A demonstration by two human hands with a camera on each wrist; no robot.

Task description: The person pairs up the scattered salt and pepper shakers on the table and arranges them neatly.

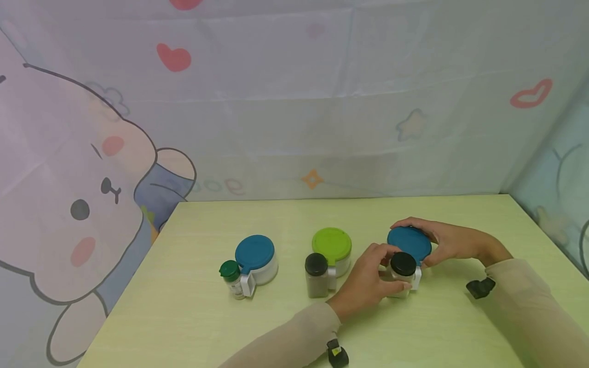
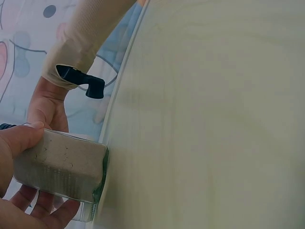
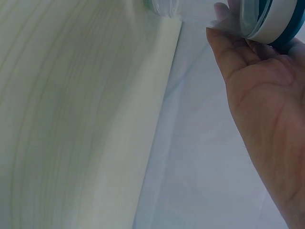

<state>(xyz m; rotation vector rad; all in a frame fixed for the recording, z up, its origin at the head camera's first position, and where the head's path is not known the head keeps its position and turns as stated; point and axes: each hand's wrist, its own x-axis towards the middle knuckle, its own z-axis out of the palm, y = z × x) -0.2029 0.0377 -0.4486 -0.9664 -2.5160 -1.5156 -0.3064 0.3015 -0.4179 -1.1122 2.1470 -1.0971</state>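
Note:
My left hand (image 1: pixel 365 281) grips a clear spice jar with a black lid (image 1: pixel 403 264), thumb on one side and fingers on the other. In the left wrist view the jar (image 2: pixel 62 164) shows greyish-brown contents. Just behind it, my right hand (image 1: pixel 453 243) holds a round canister with a blue lid (image 1: pixel 409 243), fingers around the far side and thumb near the front. A white handle (image 1: pixel 416 278) shows beside the spice jar. The right wrist view catches part of the canister's blue rim (image 3: pixel 288 28) against the fingers.
Left of my hands stand a green-lidded round canister (image 1: pixel 332 245) and another black-lidded spice jar (image 1: pixel 316 276). Farther left are a blue-lidded canister (image 1: pixel 255 253) and a small green-capped bottle (image 1: pixel 232 278). A printed cloth (image 1: pixel 294 102) hangs behind the pale table (image 1: pixel 184 317).

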